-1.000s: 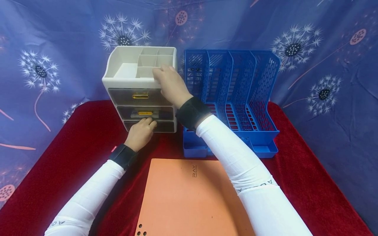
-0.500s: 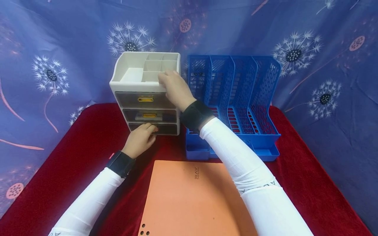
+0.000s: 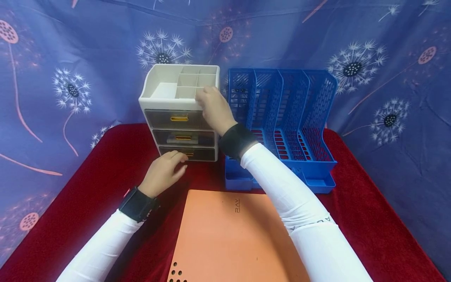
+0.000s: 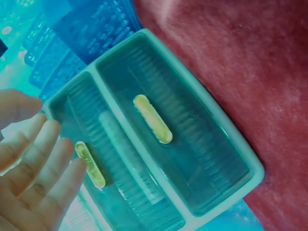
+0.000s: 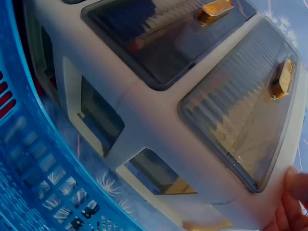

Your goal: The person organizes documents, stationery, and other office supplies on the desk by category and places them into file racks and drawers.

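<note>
A white desktop organizer (image 3: 169,102) with open compartments on top and smoky, see-through drawers stands at the back left. My right hand (image 3: 214,109) grips its front top rim near the right corner, thumb on the front face in the right wrist view. Just before the bottom drawer (image 3: 208,154) is my left hand (image 3: 163,172), its fingers extended and holding nothing. That drawer is closed, and its gold handle (image 4: 153,119) shows in the left wrist view. Through the closed middle drawer (image 3: 202,138) a pale, long object (image 4: 130,156) is visible.
A blue mesh file rack (image 3: 282,117) with tall dividers and small front trays stands close to the organizer's right. An orange board (image 3: 229,235) marked "RAY" lies in front on the red cloth (image 3: 116,172). A blue dandelion-print curtain (image 3: 264,31) hangs behind.
My left hand has drawn slightly back from the bottom drawer and its fingers have loosened, uncovering that handle. My right hand stays on the rim. The head view has shifted slightly.
</note>
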A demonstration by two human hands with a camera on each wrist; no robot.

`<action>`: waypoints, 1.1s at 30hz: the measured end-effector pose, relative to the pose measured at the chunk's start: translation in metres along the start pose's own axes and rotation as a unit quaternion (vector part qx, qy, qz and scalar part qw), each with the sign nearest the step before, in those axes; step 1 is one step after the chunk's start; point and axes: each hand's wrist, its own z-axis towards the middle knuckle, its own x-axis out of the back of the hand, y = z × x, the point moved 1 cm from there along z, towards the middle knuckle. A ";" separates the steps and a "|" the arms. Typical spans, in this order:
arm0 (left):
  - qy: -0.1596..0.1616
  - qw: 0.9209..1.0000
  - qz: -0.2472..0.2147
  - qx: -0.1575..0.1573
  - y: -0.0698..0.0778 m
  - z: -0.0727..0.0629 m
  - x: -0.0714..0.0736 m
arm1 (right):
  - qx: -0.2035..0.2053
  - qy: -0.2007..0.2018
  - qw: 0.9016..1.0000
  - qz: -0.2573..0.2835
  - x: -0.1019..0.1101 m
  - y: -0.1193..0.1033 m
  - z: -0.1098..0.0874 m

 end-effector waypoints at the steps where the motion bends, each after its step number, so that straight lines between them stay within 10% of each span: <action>1: 0.001 1.000 -0.002 0.000 0.001 0.000 0.001 | 0.005 0.004 1.000 0.007 0.000 0.001 0.000; 15: -0.025 0.997 -0.057 0.052 0.011 -0.009 0.017 | 0.064 0.038 0.995 0.063 0.012 0.016 -0.026; 33: -0.089 0.987 -0.105 0.083 0.020 -0.040 0.006 | 0.155 -0.006 0.984 0.089 0.003 0.057 -0.147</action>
